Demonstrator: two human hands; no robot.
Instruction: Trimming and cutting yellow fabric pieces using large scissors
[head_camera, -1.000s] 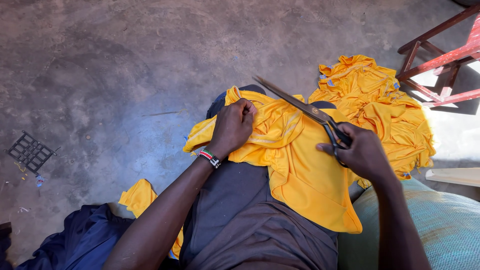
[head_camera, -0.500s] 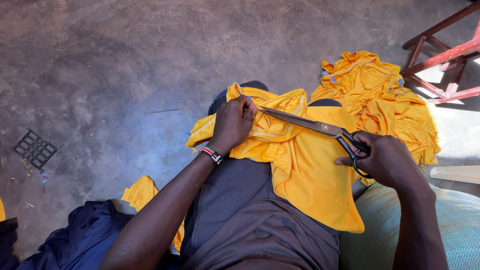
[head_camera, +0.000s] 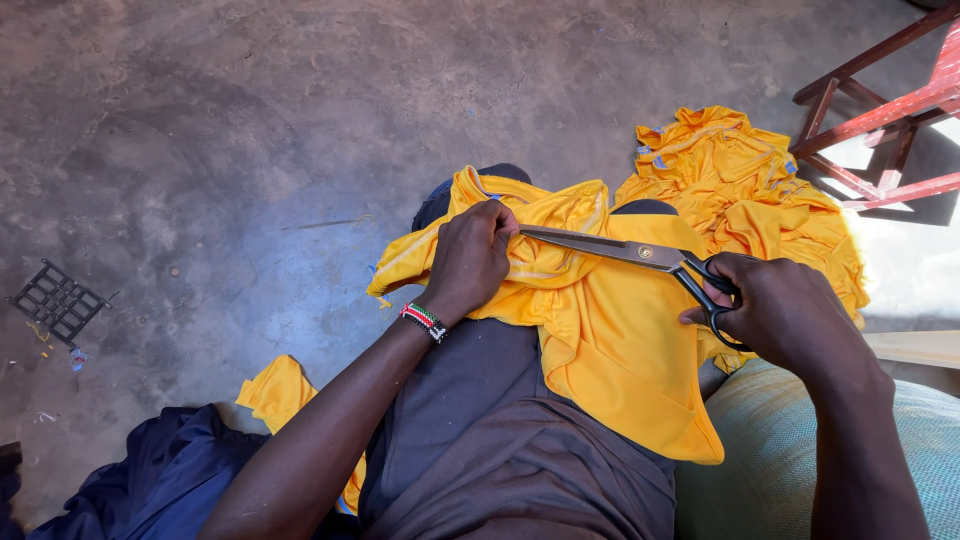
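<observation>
A yellow garment (head_camera: 610, 330) lies draped over my lap. My left hand (head_camera: 470, 258), with a beaded band at the wrist, pinches a bunched edge of the cloth near my knee. My right hand (head_camera: 785, 310) grips the black handles of large metal scissors (head_camera: 625, 250). The blades lie almost flat across the garment, pointing left, with the tip next to my left fingers. Whether the blades are around any cloth I cannot tell.
A heap of more yellow garments (head_camera: 740, 190) lies on the concrete floor ahead to the right. Red wooden furniture legs (head_camera: 880, 120) stand at top right. A dark blue cloth (head_camera: 150, 480) and a yellow scrap (head_camera: 280, 390) lie at lower left, a small black grid (head_camera: 58, 300) further left. A pale green sack (head_camera: 770, 450) is at my right.
The scissors swung down from a raised slant to lie nearly level across the garment, and my right hand moved right and lower. My left hand kept its hold on the cloth.
</observation>
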